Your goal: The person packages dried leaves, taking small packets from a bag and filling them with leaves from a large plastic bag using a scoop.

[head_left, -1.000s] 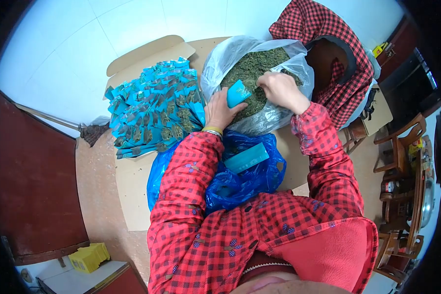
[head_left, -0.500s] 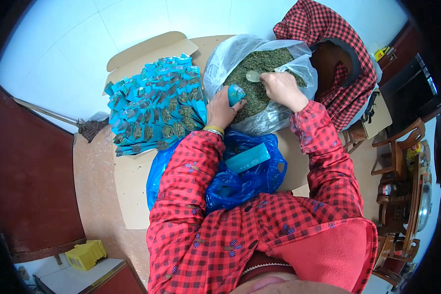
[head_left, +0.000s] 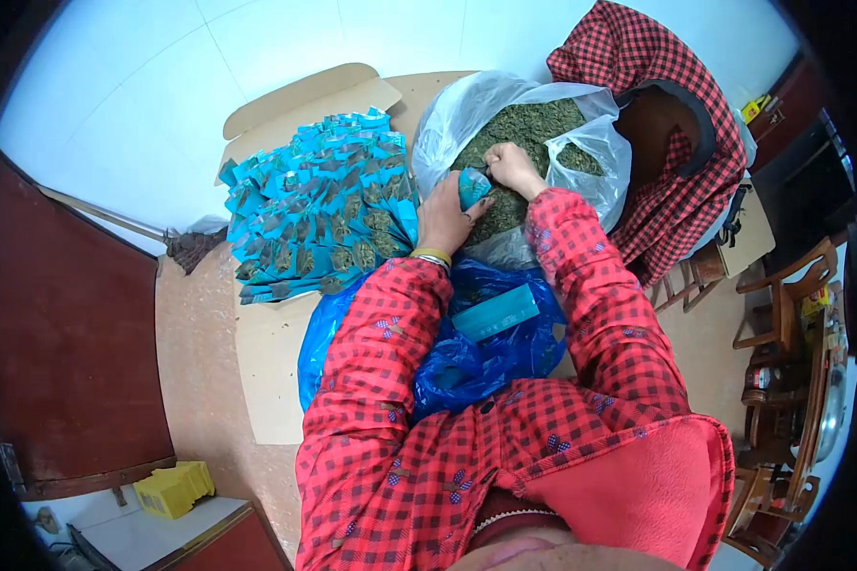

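Observation:
My left hand (head_left: 444,217) is wrapped round a small blue packet (head_left: 473,187) at the near left side of a clear plastic bag (head_left: 435,122). Dried green leaves (head_left: 519,122) fill that bag. Close against the packet's mouth, my right hand (head_left: 514,169) is closed on a small spoon, its bowl now hidden by the fingers and packet. Left of the bag, many blue packets (head_left: 319,205) stand in tight rows, dark leaves showing at several tops. Below my hands, a flat blue packet (head_left: 495,313) lies on a blue plastic bag (head_left: 476,360).
Cardboard (head_left: 271,366) lies under the packets and bags. At the right a red-and-black checked cloth (head_left: 681,57) covers something with a dark rim. Wooden chairs (head_left: 781,295) stand farther right. A yellow pack (head_left: 174,489) sits on a cabinet at lower left.
My right hand has moved left and slightly down with the spoon, from over the leaves to the packet's mouth. My left hand still holds the packet; the whole view has shifted slightly.

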Demonstrator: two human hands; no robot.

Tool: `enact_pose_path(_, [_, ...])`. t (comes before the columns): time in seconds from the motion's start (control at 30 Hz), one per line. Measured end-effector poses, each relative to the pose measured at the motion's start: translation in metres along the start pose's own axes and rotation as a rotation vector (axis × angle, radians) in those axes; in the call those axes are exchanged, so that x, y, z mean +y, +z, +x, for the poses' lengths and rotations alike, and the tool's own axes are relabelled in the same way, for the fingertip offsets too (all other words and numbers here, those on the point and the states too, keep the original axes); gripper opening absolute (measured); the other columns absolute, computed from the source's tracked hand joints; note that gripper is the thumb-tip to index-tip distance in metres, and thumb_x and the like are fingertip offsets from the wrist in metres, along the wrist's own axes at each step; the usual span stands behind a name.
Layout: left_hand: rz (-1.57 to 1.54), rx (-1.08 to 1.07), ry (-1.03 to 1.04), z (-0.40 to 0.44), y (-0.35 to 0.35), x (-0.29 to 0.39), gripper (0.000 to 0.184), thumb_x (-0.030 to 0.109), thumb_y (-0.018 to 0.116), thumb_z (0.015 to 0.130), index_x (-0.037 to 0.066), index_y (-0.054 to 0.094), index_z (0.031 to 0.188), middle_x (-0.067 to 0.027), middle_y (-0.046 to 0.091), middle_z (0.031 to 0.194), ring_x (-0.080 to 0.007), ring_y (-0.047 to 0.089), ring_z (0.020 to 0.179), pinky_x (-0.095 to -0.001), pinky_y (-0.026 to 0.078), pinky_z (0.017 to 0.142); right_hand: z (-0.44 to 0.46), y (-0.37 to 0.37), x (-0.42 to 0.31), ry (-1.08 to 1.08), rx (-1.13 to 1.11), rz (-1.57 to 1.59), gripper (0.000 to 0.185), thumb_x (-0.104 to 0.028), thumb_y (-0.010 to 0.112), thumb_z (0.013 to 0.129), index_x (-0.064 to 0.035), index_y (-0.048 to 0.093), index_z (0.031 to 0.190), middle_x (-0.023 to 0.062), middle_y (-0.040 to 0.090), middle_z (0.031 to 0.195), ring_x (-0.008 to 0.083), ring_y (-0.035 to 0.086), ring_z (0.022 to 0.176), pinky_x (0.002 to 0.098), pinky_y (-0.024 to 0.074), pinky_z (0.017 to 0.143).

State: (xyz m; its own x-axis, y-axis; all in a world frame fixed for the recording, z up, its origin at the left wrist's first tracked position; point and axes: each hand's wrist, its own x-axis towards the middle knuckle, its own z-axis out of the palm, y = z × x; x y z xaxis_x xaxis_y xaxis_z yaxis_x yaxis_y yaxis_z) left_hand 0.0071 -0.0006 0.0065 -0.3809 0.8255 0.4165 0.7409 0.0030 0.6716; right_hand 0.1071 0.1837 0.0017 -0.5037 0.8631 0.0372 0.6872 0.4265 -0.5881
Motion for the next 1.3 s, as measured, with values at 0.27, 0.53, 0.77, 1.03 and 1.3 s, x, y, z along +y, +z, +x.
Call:
enact_pose_path(0.27, [-0.011,0.037,-0.004,0.000,0.003,0.000,0.076,0.042,0.077,0.075,0.003,0.041,0.130,-0.0220,0.062,0.112,-0.0385,0.058,0.106,-0.0470,0.047,0.085,-0.064,-0.085,-0.031,-0.238,-0.073,0.100,0.023,-0.015,0.051,0.091,-0.0007,0.068,0.097,0.0118,0.070,0.079,0.0242,0.069,0.079,0.0350,0.0516,0.075])
enact_pose_path(0.53, [-0.008,0.019,0.001,0.000,0.005,-0.003,0.083,0.042,0.077,0.076,0.000,0.037,0.136,-0.0236,0.059,0.120,-0.0379,0.057,0.111,-0.0451,0.046,0.090,-0.120,-0.077,-0.068,-0.761,0.244,-0.547,0.013,-0.004,0.058,0.076,-0.0058,0.064,0.087,0.0122,0.066,0.082,0.0306,0.064,0.082,0.0419,0.0521,0.071])
enact_pose_path(0.77, [0.042,0.028,0.015,-0.001,0.009,-0.006,0.083,0.047,0.073,0.078,-0.002,0.039,0.135,-0.0230,0.058,0.121,-0.0367,0.058,0.110,-0.0439,0.047,0.090,-0.125,-0.076,-0.069,-0.706,0.232,-0.598,0.024,0.000,0.057,0.072,-0.0071,0.064,0.093,0.0103,0.063,0.083,0.0304,0.061,0.083,0.0417,0.0507,0.073])
enact_pose_path(1.03, [0.042,0.021,0.002,-0.002,0.006,-0.005,0.081,0.047,0.073,0.078,-0.002,0.040,0.133,-0.0224,0.059,0.118,-0.0360,0.059,0.108,-0.0435,0.048,0.089,-0.101,-0.081,-0.060,-0.465,0.127,-0.401,0.018,-0.011,0.054,0.081,-0.0089,0.069,0.091,0.0154,0.069,0.085,0.0341,0.066,0.083,0.0447,0.0518,0.073])
enact_pose_path(1.3, [0.052,0.017,-0.001,0.000,0.007,-0.006,0.081,0.048,0.072,0.079,-0.001,0.040,0.136,-0.0237,0.058,0.123,-0.0380,0.058,0.111,-0.0439,0.048,0.090,-0.031,-0.035,-0.030,-0.003,-0.358,-0.217,0.023,-0.016,0.051,0.079,-0.0035,0.070,0.075,0.0110,0.064,0.058,0.0201,0.063,0.054,0.0346,0.0503,0.056])
